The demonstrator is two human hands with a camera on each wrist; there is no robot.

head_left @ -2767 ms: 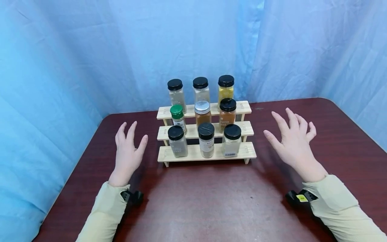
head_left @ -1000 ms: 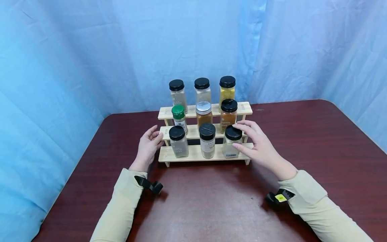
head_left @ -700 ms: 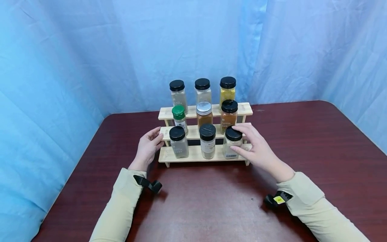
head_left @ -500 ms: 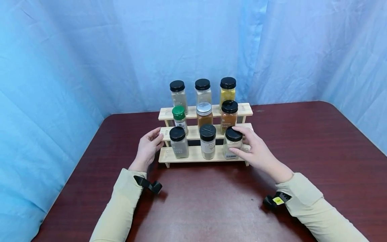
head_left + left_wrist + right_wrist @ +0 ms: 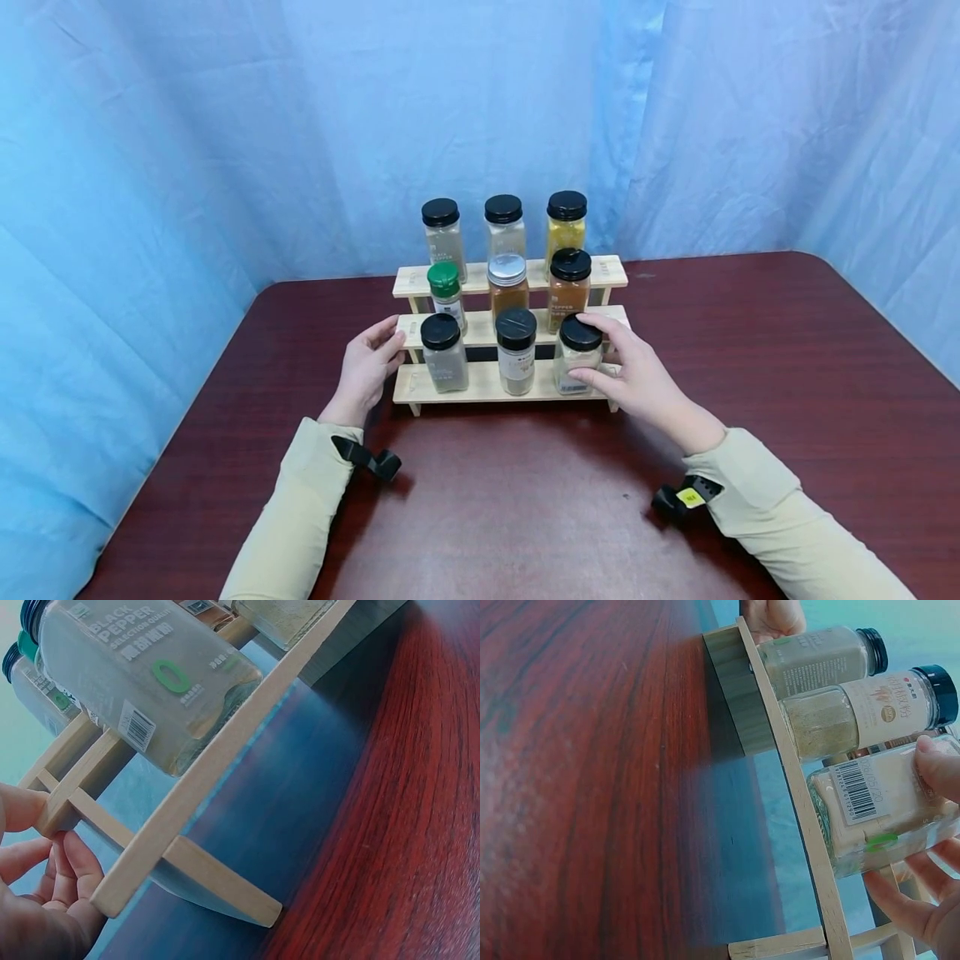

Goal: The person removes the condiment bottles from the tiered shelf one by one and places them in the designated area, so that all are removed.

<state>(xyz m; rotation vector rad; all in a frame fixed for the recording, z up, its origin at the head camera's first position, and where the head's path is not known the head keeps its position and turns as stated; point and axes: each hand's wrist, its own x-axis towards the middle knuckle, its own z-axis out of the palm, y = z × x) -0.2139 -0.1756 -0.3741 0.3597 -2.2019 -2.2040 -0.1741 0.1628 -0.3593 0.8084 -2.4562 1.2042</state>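
Note:
A three-tier wooden spice rack bears several spice jars. My left hand pinches the left end of its middle tier; the left wrist view shows the thumb against that end and curled fingers below. At the right of the bottom tier stands a square clear jar with a black lid and pale powder inside. My right hand grips this jar from the right, thumb in front. In the right wrist view, the jar's barcode label shows, and its base appears to stay on the tier.
Beside the gripped jar is a round labelled jar, then a black pepper jar. A green-capped jar, a silver-lidded jar and an orange-brown pepper jar stand on the middle tier. Blue curtains surround the dark red table.
Both hands have come inward from open positions beside the rack. The left now pinches the rack's middle tier; the right has closed round the front right jar. The last half second shows almost no motion.

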